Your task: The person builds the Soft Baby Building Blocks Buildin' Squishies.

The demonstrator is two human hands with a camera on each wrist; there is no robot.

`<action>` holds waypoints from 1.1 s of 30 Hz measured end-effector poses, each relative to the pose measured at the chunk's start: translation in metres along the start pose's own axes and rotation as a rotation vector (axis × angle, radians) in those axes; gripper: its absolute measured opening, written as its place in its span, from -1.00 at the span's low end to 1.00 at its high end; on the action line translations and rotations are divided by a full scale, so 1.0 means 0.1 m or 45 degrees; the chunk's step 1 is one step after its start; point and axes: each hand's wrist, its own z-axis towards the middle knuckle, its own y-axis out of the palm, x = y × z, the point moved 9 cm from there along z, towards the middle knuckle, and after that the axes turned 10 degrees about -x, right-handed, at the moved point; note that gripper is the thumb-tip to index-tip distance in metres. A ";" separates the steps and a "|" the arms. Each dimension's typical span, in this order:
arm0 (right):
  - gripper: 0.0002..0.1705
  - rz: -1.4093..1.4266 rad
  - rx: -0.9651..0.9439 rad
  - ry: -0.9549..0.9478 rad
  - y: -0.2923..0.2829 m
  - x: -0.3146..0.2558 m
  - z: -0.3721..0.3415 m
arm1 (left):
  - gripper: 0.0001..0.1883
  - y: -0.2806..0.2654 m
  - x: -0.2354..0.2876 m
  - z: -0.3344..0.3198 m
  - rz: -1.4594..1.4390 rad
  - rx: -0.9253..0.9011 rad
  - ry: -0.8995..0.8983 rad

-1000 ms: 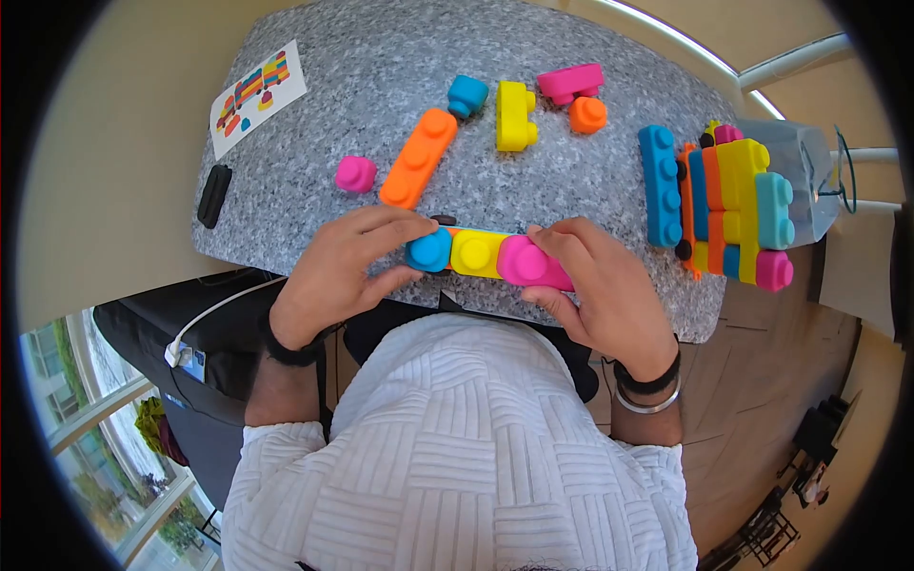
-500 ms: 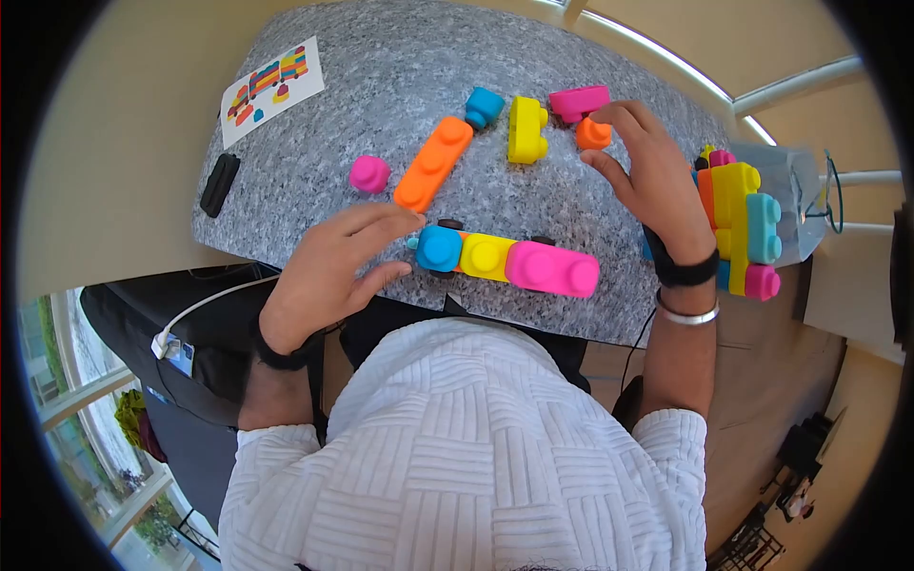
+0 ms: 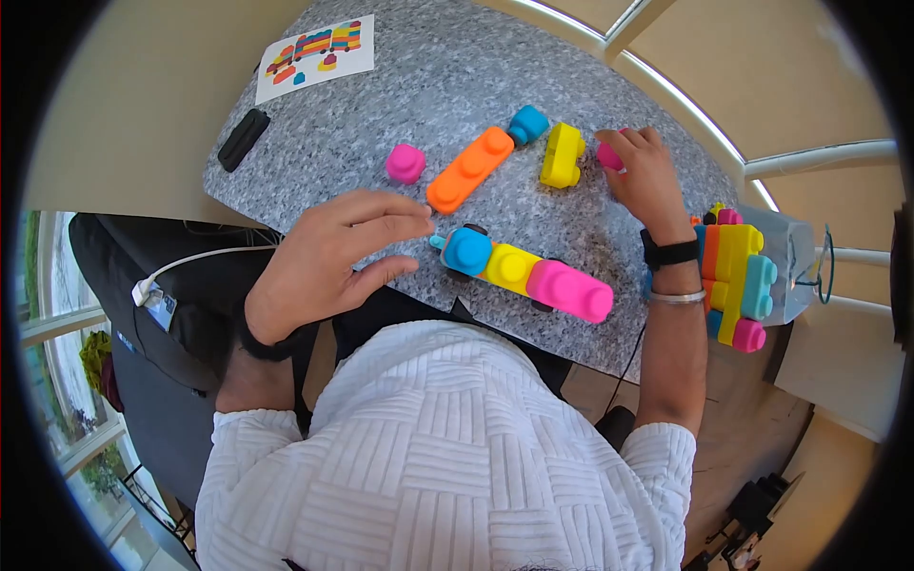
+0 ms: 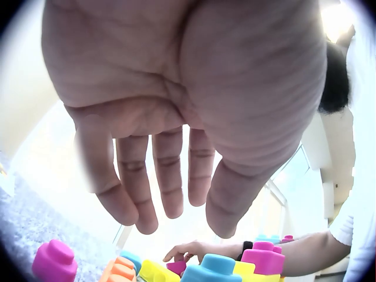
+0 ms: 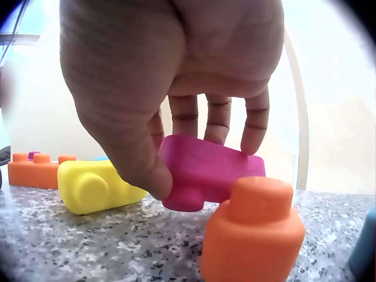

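My right hand (image 3: 647,176) holds a magenta two-stud building block (image 5: 205,167), thumb on the near side and fingers behind it. The block lies on its side, one stud showing low. Just in front stands a small orange one-stud block (image 5: 252,232), hidden by the hand in the head view. My left hand (image 3: 333,252) hovers empty, fingers loosely extended, by the blue end of a wheeled block car. That car carries a blue block (image 3: 467,251), a yellow block (image 3: 510,267) and a pink two-stud block (image 3: 571,290) in a row, on dark wheels.
Farther back lie a pink one-stud block (image 3: 406,164), a long orange block (image 3: 469,169), a blue block (image 3: 527,125) and a yellow block (image 3: 562,155). A stacked block vehicle (image 3: 733,276) stands right, by a clear container (image 3: 788,262). A picture sheet (image 3: 319,59) and black case (image 3: 244,140) lie left.
My right hand has left the pink block on the car, reached to the back right and taken hold of the magenta block. My left hand has let go of the car's blue end.
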 end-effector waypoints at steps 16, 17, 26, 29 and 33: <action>-0.36 1.248 0.507 -0.358 -1.08 -1.52 -1.13 | -0.28 0.21 0.68 0.52 -0.084 0.111 0.501; -0.36 1.245 0.518 -0.342 -1.07 -1.47 -1.14 | -0.28 0.19 0.69 0.53 -0.088 0.098 0.515; -0.35 0.720 0.127 -0.045 -0.44 -1.49 -1.15 | -0.36 0.64 0.38 0.62 0.097 -0.342 0.115; -0.27 0.739 0.200 0.005 -0.47 -1.46 -1.14 | -0.36 0.69 0.30 0.67 0.192 -0.383 0.073; -0.25 0.876 0.207 -0.045 -0.47 -1.44 -1.17 | -0.36 0.66 0.23 0.71 0.177 -0.412 -0.042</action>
